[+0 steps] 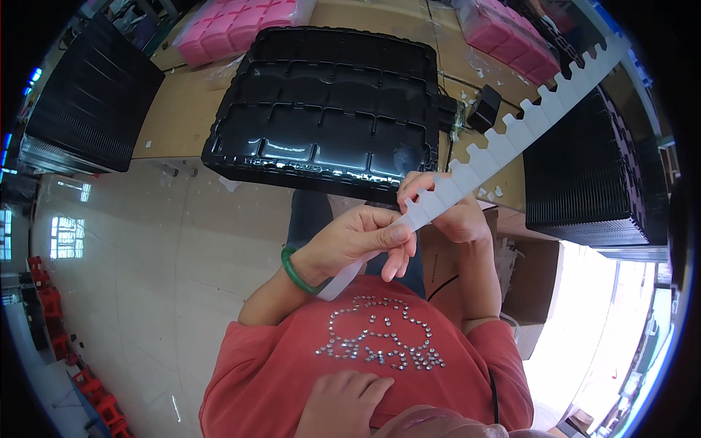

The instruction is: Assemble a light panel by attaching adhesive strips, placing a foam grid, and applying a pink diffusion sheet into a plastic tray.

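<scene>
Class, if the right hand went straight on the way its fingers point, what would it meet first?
Probably the black tray, whose near right corner lies just past the right hand in the picture; depth is unclear, so it might pass above.

White strip (504, 144), black tray (328, 93), green bangle (290, 271), trousers (309, 213) perhaps blue

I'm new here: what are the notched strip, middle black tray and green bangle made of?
Strip: seemingly paper or plastic, matte white, thin and creased. Tray: probably moulded plastic, glossy, with bright highlights. Bangle: perhaps jade, glass or plastic; smooth, evenly green.
</scene>
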{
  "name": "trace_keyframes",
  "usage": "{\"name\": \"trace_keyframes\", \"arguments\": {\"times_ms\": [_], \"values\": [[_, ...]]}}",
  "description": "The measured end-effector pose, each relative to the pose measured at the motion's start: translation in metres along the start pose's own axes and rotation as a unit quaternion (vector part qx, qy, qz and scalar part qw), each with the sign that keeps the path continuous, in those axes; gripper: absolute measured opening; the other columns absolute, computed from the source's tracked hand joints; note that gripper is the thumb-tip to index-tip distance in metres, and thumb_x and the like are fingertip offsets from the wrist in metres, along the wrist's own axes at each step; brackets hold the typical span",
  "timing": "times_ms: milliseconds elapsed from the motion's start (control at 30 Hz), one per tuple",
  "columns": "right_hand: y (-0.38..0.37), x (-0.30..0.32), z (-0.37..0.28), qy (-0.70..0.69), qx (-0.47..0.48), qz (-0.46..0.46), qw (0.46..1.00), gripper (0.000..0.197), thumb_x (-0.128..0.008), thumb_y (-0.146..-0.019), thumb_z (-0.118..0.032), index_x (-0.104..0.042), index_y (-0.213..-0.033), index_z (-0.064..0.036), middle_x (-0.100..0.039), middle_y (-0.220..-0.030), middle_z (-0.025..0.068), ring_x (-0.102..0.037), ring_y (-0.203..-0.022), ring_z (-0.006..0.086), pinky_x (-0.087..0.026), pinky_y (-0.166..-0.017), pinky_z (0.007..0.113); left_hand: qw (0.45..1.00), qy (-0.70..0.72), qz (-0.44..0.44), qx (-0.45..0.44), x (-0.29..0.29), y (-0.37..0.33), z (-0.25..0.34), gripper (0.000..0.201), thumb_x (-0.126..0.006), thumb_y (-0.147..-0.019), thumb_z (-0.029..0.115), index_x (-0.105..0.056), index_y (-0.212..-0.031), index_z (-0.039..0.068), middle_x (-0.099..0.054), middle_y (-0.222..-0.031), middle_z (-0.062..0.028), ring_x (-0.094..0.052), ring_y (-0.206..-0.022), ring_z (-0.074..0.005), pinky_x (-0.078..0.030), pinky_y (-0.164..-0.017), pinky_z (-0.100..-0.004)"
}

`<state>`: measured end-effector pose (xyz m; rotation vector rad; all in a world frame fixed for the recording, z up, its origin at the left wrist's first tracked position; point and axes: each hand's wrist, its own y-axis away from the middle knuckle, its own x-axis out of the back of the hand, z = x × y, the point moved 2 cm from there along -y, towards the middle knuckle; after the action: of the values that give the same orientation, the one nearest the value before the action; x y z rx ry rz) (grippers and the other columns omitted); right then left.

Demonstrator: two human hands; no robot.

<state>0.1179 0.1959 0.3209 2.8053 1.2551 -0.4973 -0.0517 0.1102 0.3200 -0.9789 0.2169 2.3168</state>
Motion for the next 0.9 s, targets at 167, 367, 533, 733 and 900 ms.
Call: {"name": "trace_keyframes", "arguments": {"times_ms": [167, 367, 533, 733, 900], "values": [[-0.006, -0.009, 0.003, -0.034, -0.028, -0.006, 0.999, 0.027, -0.077, -0.083, -0.018, -0.069, -0.100, 0.0011, -0.064, -0.089, 0.0092, -0.059, -0.083, 0.0170, -0.047, -0.072, 0.026, 0.999, 0.036, -0.006, 0.012, 0.005, 0.004, -0.002, 0.030, -0.055, -0.103, 0.025, -0.067, -0.090, 0.001, -0.063, -0.061, -0.0050, -0.062, -0.064, -0.0151, -0.048, -0.073, -0.0288], [-0.020, -0.019, 0.003, -0.030, -0.007, -0.060, 0.998, 0.020, -0.077, -0.084, -0.019, -0.065, -0.086, -0.0033, -0.060, -0.083, 0.0073, -0.056, -0.079, 0.0151, -0.046, -0.069, 0.026, 0.997, 0.066, -0.011, 0.024, 0.011, 0.010, -0.002, 0.033, -0.055, -0.103, 0.027, -0.068, -0.088, 0.000, -0.062, -0.058, -0.0048, -0.059, -0.059, -0.0156, -0.046, -0.071, -0.0310], [-0.025, 0.002, -0.014, 0.149, 0.020, 0.021, 0.988, 0.009, -0.070, -0.087, -0.008, -0.062, -0.086, -0.0027, -0.058, -0.084, 0.0058, -0.052, -0.075, 0.0119, -0.042, -0.066, 0.024, 0.998, -0.041, 0.022, -0.031, 0.018, 0.018, 0.008, 0.032, -0.056, -0.103, 0.025, -0.069, -0.100, -0.004, -0.069, -0.069, -0.0082, -0.064, -0.064, -0.0132, -0.049, -0.072, -0.0229], [-0.092, 0.062, -0.068, 0.390, 0.047, 0.152, 0.907, 0.020, -0.069, -0.093, -0.022, -0.068, -0.094, -0.0016, -0.060, -0.081, -0.0031, -0.050, -0.072, 0.0037, -0.038, -0.066, 0.021, 0.932, -0.342, 0.026, -0.120, 0.019, 0.016, -0.001, 0.022, -0.064, -0.097, 0.022, -0.075, -0.109, 0.007, -0.076, -0.079, 0.0019, -0.059, -0.079, -0.0090, -0.047, -0.076, -0.0259], [-0.186, 0.153, -0.054, 0.564, 0.054, 0.144, 0.811, 0.026, -0.069, -0.094, -0.027, -0.070, -0.099, -0.0010, -0.063, -0.081, -0.0032, -0.051, -0.072, 0.0042, -0.040, -0.063, 0.022, 0.916, -0.372, -0.025, -0.149, 0.021, 0.002, -0.007, 0.021, -0.063, -0.097, 0.022, -0.076, -0.107, 0.009, -0.076, -0.080, 0.0000, -0.060, -0.074, -0.0122, -0.046, -0.076, -0.0266]]}}
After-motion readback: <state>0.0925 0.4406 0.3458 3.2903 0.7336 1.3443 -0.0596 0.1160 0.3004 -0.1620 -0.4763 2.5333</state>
